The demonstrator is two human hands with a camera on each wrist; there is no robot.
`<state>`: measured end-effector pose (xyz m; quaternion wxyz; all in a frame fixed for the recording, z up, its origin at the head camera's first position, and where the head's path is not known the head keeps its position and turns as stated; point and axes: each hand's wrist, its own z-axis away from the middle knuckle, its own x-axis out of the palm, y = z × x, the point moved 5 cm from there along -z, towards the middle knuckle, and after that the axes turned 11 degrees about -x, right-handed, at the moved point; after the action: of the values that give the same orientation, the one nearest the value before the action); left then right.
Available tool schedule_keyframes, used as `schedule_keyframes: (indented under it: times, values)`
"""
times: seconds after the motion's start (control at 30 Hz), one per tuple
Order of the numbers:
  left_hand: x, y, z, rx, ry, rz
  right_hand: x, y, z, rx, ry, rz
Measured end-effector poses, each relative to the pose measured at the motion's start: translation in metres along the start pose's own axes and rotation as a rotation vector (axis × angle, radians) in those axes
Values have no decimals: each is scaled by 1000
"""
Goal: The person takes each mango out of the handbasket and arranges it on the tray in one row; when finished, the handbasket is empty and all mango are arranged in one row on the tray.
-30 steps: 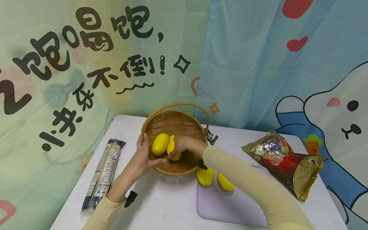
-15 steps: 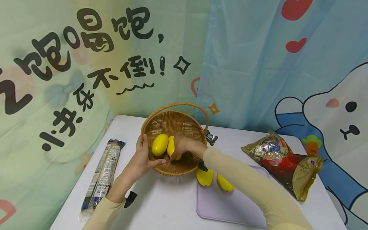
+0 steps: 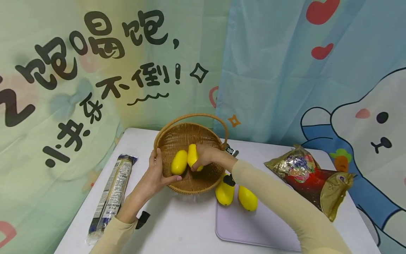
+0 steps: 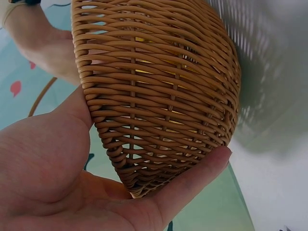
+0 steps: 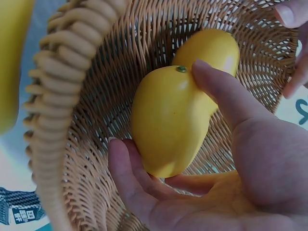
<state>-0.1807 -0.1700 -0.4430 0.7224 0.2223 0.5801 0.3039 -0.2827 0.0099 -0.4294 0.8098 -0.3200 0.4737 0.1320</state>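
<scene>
A brown wicker basket (image 3: 177, 137) with a tall handle stands tipped toward me on the table. My left hand (image 3: 155, 176) holds its left rim, the thumb at the front; the left wrist view shows the fingers spread along the basket's woven outside (image 4: 159, 86). Inside, my right hand (image 3: 205, 155) grips a yellow mango (image 5: 166, 120), thumb near the stem end and fingers under the other end. Just beside it lies a second mango (image 3: 179, 163) against the basket wall. Two more mangoes, a left one (image 3: 224, 192) and a right one (image 3: 248, 198), rest below my right forearm.
Those two lie on a pale purple board (image 3: 241, 229) at the front right. A long clear-and-blue packet (image 3: 112, 194) is on the left of the table, a red and gold bag (image 3: 312, 178) on the right. Behind the basket sits a small black packet (image 3: 231, 151).
My right hand has raised the gripped mango slightly within the basket, and the forearm has shifted up and right. The loose mango has settled a little lower. The left hand keeps its hold.
</scene>
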Motion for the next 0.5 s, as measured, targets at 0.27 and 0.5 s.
schedule_keyframes:
  times: [0.27,0.5]
  values:
    - [-1,1,0,11,0,9,-9,3,14,-8,34,-33]
    - [-1,1,0,10,-2,17,-18,-3,36,-26,59,-46]
